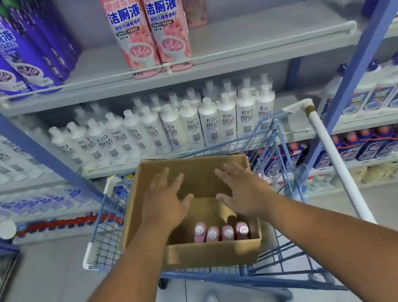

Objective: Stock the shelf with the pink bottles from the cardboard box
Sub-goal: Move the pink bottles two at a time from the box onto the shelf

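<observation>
A cardboard box [211,255] sits in a blue wire cart [106,236]. Several pink bottles [220,232] with white caps stand in a row along the box's near wall. My left hand [165,202] and my right hand [242,191] hover over the open box, fingers spread, holding nothing. On the upper shelf [252,37] three pink bottles [167,20] stand upright near the middle, two at the front rail and one behind them to the right.
Purple bottles [4,49] fill the upper shelf's left; bare shelf lies right of the pink ones. White bottles [188,126] crowd the shelf below. Blue uprights [363,63] frame the bay. The cart's white handle [338,161] stands at the right.
</observation>
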Tool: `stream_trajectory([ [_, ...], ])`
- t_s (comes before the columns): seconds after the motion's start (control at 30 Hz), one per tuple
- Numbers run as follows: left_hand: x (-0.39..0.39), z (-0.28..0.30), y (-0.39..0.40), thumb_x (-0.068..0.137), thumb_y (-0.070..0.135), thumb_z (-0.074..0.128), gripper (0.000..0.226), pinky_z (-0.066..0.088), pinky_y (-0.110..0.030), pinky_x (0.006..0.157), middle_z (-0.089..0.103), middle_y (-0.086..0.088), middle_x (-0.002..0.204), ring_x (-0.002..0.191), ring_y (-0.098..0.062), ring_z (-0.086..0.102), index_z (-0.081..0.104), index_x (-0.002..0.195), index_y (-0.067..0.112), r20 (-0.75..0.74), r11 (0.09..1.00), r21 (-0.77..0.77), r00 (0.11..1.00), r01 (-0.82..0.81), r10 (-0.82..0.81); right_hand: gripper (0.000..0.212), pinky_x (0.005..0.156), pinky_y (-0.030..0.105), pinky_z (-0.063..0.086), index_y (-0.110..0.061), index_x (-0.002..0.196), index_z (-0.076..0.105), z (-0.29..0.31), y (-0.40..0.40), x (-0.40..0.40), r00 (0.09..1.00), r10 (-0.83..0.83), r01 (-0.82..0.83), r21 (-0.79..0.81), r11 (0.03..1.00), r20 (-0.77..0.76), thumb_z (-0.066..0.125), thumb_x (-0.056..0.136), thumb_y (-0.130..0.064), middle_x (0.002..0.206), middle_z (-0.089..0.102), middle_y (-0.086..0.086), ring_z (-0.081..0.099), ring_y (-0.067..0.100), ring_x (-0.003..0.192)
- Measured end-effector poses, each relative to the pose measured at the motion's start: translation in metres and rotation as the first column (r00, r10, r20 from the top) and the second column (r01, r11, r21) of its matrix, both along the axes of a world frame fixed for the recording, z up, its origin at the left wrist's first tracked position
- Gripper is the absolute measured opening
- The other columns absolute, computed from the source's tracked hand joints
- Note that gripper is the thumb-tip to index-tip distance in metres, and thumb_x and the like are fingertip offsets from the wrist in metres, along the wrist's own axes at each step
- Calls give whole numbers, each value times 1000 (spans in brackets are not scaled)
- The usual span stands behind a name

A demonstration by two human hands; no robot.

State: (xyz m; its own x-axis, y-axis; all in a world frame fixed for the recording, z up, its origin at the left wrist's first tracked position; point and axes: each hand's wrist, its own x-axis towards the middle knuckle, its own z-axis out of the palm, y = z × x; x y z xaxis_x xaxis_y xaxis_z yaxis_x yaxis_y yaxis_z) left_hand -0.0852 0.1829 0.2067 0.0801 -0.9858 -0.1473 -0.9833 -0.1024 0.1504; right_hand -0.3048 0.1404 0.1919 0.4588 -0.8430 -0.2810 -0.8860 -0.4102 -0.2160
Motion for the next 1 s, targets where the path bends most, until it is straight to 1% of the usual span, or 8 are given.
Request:
stream_trajectory([
  [0.33, 48, -103, -29, 92, 55, 56, 69, 29, -41, 116, 6, 5, 168, 151, -25, 15, 28, 153, 43, -129, 943, 285, 982, 170, -138, 74, 122, 37, 20, -24, 160, 15, -100, -3, 49, 997, 0, 22, 267, 963, -80, 46, 97, -47, 166, 17, 5, 14, 23, 153],
  [0.43, 57, -133, -40, 92, 53, 56, 72, 29, -40, 115, 2, 7, 168, 151, -26, 15, 23, 155, 42, -147, 894, 386, 972, 226, -183, 72, 116, 39, 32, -28, 155, 24, -134, 2, 56, 993, -41, 76, 338, 938, -110, 44, 90, -51, 158, 34, 3, 29, 25, 148],
  [0.5, 58, -153, -44, 92, 48, 58, 74, 27, -41, 116, 0, 8, 168, 152, -25, 12, 21, 156, 42, -168, 854, 451, 964, 261, -206, 65, 108, 37, 41, -29, 145, 39, -152, 6, 59, 990, -69, 112, 382, 917, -126, 53, 85, -51, 145, 46, 2, 44, 25, 136],
  [0.6, 54, -183, -47, 86, 45, 64, 83, 25, -41, 119, 7, 3, 168, 152, -26, 13, 20, 156, 43, -227, 812, 501, 951, 300, -211, 59, 97, 37, 47, -30, 134, 47, -173, 4, 64, 988, -67, 122, 425, 897, -140, 57, 80, -51, 132, 56, 1, 55, 26, 123],
  [0.7, 49, -213, -52, 83, 47, 70, 87, 23, -39, 120, 16, -2, 166, 151, -29, 18, 23, 156, 39, -290, 756, 530, 920, 384, -264, 70, 95, 40, 49, -37, 138, 39, -193, -6, 68, 987, -11, 87, 467, 880, -163, 61, 73, -51, 134, 56, -2, 57, 25, 120],
  [0.8, 45, -235, -57, 80, 33, 74, 81, 35, -37, 113, 28, -2, 160, 143, -31, 32, 37, 151, 33, -331, 704, 541, 886, 460, -325, 64, 95, 45, 47, -41, 135, 41, -203, -10, 75, 983, 37, 66, 526, 848, -182, 55, 73, -46, 136, 55, -10, 55, 19, 123],
  [0.9, 44, -253, -60, 80, 28, 73, 87, 39, -31, 107, 30, 2, 159, 138, -26, 41, 28, 154, 36, -331, 677, 552, 873, 486, -358, 50, 93, 45, 48, -46, 123, 48, -211, -16, 83, 988, -19, 101, 538, 837, -155, 45, 73, -49, 130, 58, -17, 58, 15, 122],
  [1.0, 45, -266, -69, 76, 28, 77, 92, 42, -31, 102, 35, 3, 157, 133, -25, 48, 27, 154, 35, -356, 670, 567, 877, 478, -324, 54, 99, 49, 45, -47, 128, 45, -220, -27, 87, 984, -15, 123, 618, 776, -177, 40, 75, -55, 136, 54, -15, 54, 20, 126],
])
